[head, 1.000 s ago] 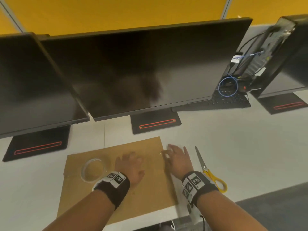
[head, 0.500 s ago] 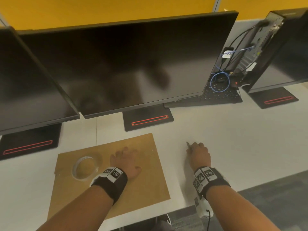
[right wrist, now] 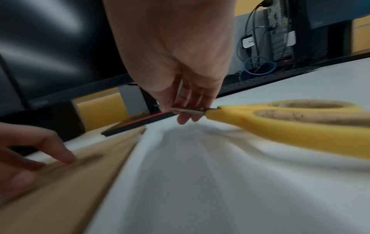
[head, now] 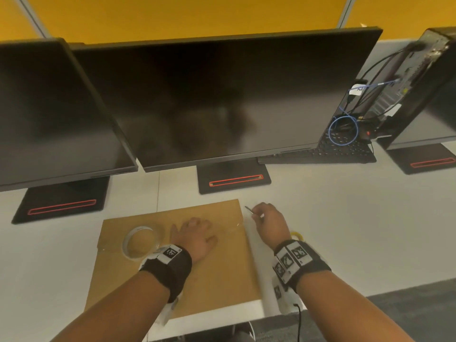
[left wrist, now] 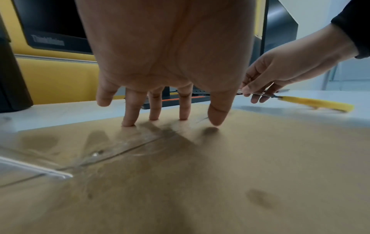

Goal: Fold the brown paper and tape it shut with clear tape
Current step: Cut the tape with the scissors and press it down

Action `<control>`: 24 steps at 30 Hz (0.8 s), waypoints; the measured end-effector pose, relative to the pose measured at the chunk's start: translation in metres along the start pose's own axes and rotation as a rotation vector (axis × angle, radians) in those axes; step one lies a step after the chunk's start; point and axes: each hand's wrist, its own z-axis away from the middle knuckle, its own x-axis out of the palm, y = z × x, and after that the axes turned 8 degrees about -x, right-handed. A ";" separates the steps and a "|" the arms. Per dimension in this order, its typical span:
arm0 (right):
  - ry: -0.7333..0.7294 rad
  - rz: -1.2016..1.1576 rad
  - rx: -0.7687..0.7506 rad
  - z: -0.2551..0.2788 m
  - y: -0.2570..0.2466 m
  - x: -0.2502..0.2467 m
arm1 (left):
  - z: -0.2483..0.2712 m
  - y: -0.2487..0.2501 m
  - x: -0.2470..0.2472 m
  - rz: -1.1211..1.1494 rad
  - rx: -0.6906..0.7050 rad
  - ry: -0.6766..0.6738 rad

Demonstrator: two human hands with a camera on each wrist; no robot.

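The folded brown paper [head: 217,272] lies flat at the desk's near edge, with a strip of clear tape [left wrist: 128,142] across its seam. A roll of clear tape [head: 142,241] sits on its left part. My left hand [head: 195,233] presses the paper with straight, spread fingers [left wrist: 129,114], just right of the roll. My right hand [head: 269,220] hovers just past the paper's right edge and pinches the closed blades of the yellow-handled scissors [right wrist: 280,121], lifted off the desk, tips pointing away from me.
The white desk [head: 345,243] carries three dark monitors on black stands [head: 234,180] along the back. A black keyboard [head: 340,150] with a blue cable loop and an open computer case [head: 419,77] stand at the back right. The desk's front edge runs just under my wrists.
My right hand left the paper's edge, went right to the scissors, took them by the blades and brought them back beside the paper. The left hand stayed pressing the paper.
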 end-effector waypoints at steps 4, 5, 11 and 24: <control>-0.067 -0.167 -0.160 -0.007 -0.056 0.009 | 0.008 -0.001 -0.026 0.731 0.000 0.001; -0.092 -0.182 -0.201 -0.008 -0.070 0.012 | 0.009 -0.002 -0.032 0.844 0.009 -0.006; -0.150 -0.216 -0.347 -0.009 -0.122 0.048 | 0.004 -0.035 -0.047 1.026 -0.058 0.118; -0.433 0.122 -0.555 0.011 -0.084 0.081 | 0.007 -0.097 -0.045 1.238 -0.250 0.258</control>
